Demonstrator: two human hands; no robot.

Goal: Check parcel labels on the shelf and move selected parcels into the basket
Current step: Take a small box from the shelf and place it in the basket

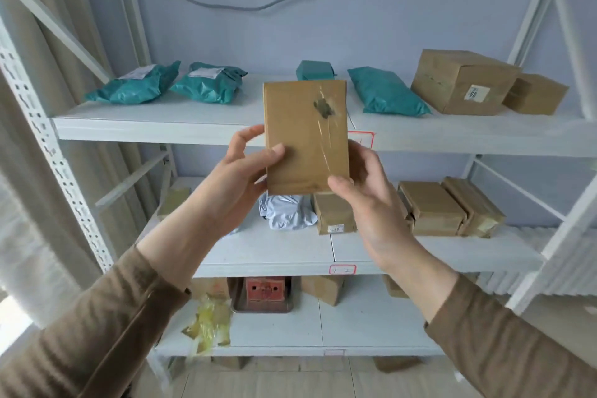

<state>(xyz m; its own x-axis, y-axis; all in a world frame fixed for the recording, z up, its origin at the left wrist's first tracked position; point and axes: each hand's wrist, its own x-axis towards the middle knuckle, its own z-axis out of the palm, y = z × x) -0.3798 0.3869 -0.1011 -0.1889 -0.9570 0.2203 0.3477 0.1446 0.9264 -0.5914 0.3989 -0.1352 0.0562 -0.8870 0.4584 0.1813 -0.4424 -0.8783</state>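
Hands hold a flat brown parcel point(306, 136) upright in front of the white shelf point(200, 126): the left hand point(237, 178) pinches its left edge, thumb on the face, and the right hand point(365, 184) grips its lower right corner. Teal bags point(386, 92) and a large box point(463, 82) lie on the upper shelf board, the box near its right end.

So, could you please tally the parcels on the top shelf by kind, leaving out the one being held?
Teal bags: 3
Small teal packet: 1
Brown boxes: 2
Total: 6
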